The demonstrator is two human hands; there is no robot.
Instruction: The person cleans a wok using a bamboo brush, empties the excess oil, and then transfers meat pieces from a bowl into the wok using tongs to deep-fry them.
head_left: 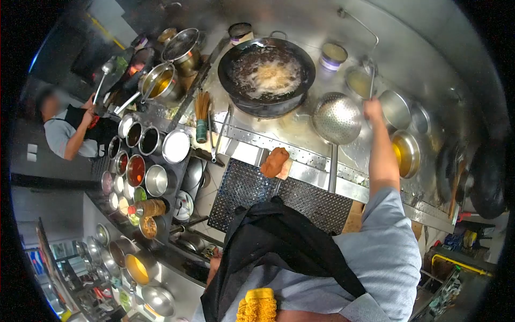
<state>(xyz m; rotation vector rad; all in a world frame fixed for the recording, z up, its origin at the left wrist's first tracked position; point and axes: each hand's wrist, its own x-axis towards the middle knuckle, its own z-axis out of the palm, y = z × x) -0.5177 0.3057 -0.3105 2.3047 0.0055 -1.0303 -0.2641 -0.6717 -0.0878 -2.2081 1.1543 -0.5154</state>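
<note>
My right hand (374, 109) is wrapped round a thin metal handle (372, 80) at the back right of the stove. The handle's far end meets a small rounded metal piece near the bent water pipe (370, 28); I cannot make out its shape. Just left of this hand rests a large perforated strainer (337, 118), its handle pointing toward me. In the black wok (228, 70), pale food (276, 75) bubbles in dark oil. My left hand (214, 263) hangs low by the apron, near the counter's lower shelf, its fingers mostly hidden.
A bamboo brush (201, 115) and tongs lie left of the wok. A brown cloth (275, 162) sits on the stove's front edge. Several sauce pots (135, 169) crowd the left counter. A co-worker (72, 126) stands far left with a ladle (102, 80). Metal bowls (405, 153) stand right.
</note>
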